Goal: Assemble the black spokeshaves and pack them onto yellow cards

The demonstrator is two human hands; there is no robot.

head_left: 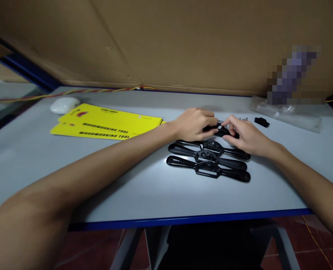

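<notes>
Both hands are on a black spokeshave [224, 131], which lies farthest back in a row of similar ones. Around its left part curl the fingers of my left hand [196, 124], which hide that end. My right hand [246, 137] is closed on the other side, its index fingertip beside a small silver screw [219, 127] at the middle and its thumb at the near edge. Nearer to me lie three more black spokeshave bodies: one [236, 153] just below the hands, a second [232, 164], and the nearest [180, 162].
Yellow cards [107, 122] printed "WOODWORKING TOOL" lie to the left, with a white rounded case [64, 105] behind them. Small metal screws [243, 119], a black cap piece [262, 122] and a clear plastic bag [290, 114] are at the right. A cardboard wall [166, 45] closes the back.
</notes>
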